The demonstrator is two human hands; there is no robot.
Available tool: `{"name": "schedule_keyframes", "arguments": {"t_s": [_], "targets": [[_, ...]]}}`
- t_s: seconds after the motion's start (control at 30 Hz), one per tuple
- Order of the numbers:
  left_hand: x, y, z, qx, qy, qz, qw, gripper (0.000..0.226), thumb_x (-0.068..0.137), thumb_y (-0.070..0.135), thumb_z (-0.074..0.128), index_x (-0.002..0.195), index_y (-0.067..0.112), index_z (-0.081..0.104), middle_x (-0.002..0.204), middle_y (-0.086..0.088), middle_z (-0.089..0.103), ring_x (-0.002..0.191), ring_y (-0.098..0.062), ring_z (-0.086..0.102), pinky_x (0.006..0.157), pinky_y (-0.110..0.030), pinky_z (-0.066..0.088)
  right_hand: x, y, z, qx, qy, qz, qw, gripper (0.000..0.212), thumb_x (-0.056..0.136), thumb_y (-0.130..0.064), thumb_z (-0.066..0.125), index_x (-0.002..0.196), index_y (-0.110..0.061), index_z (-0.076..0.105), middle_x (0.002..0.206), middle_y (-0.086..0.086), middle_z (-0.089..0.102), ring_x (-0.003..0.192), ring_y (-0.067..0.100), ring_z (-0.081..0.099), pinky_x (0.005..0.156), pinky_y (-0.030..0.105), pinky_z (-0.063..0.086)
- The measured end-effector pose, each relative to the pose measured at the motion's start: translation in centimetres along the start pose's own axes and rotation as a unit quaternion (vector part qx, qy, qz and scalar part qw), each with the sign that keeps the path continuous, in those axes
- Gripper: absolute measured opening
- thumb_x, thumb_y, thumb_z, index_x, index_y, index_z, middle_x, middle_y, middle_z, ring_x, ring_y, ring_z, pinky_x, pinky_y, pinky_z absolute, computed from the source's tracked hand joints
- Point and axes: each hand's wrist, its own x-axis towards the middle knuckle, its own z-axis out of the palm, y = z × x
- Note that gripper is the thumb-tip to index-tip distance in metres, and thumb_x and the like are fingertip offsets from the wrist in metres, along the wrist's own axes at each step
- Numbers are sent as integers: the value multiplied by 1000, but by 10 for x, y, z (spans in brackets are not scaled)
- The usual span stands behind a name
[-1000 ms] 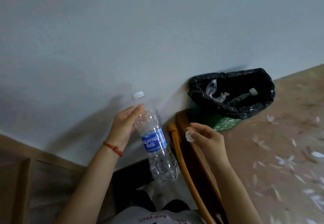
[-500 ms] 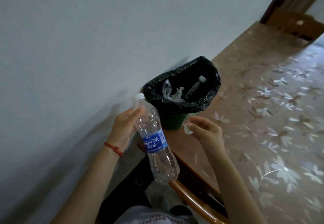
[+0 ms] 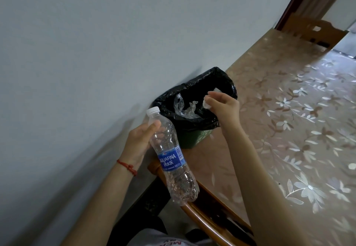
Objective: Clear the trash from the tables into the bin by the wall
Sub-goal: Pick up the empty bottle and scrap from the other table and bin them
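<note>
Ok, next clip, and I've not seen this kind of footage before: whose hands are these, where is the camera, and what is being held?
There is no robot. A person wears one wide-angle camera on the head, looking down at their own bare hands; that explains the tilted wall. The left hand, with a red string at the wrist, grips an empty plastic water bottle with a blue label, cap on. The right hand pinches a small white scrap over the bin, which is lined with a black bag and sits against the wall at the edge of a floral-covered table. Clear plastic already lies in the bin.
</note>
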Motion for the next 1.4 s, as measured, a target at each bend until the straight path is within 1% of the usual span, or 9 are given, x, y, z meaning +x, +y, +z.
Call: {"name": "schedule_keyframes", "arguments": {"t_s": [0.23,0.4,0.5,0.6,0.77,1.03,1.23,1.3,1.4], "targets": [[1,4,3,-16,-1,3,1000,27,80,28,63,97,7,65,95,-13,68,86,-25,64,87,-44,51,-10,0,-13,-70,20,-56,996,28,81,-19,69,108,-13,66,92,-10,66,89,0,62,73,6,48],[1,3,8,-7,-15,13,1000,32,67,41,68,89,17,69,88,-2,73,87,-21,67,88,-44,51,-39,20,-30,-182,30,-121,975,29,85,-23,64,112,-17,64,109,-2,65,99,10,60,86,19,47],[1,7,10,-7,-28,21,999,39,70,40,69,98,13,67,93,-3,72,91,-21,67,90,-45,51,-60,49,-43,-291,16,-197,936,30,86,-24,62,115,-14,62,118,3,62,107,16,58,95,32,45],[1,14,13,-15,-26,37,999,46,74,37,66,108,6,63,93,-3,72,88,-17,67,86,-39,52,-76,81,-57,-407,-22,-221,886,35,87,-25,61,119,-12,59,124,4,58,114,18,53,90,22,37],[0,31,20,-39,-14,79,996,37,68,40,70,95,15,64,90,-3,70,80,-13,68,71,-24,56,-89,120,-74,-515,-60,-223,825,38,81,-22,69,116,-10,61,121,9,61,109,25,59,82,34,51],[9,55,45,-105,81,119,984,15,86,28,58,92,14,59,93,-3,66,80,-9,68,77,-26,56,-93,130,-81,-502,-52,-210,837,39,81,-23,69,118,-12,60,123,7,60,113,23,57,89,29,44],[13,59,65,-144,175,207,952,55,63,39,72,102,5,56,101,-2,65,99,-20,64,88,-36,53,-91,129,-83,-488,-60,-184,851,38,86,-27,63,122,-14,57,129,5,56,118,21,52,92,30,43],[15,55,70,-139,199,235,941,61,63,31,74,109,-1,51,105,-5,63,95,-12,63,83,-25,53,-92,129,-83,-485,-61,-176,855,38,88,-27,60,123,-15,57,130,4,55,120,20,51,93,28,41],[21,43,77,-93,218,254,938,46,72,8,73,109,8,45,114,-11,56,97,-8,60,78,-13,51,-93,131,-84,-485,-63,-172,855,38,89,-29,59,124,-15,56,131,3,54,121,19,50,94,27,39]]}}
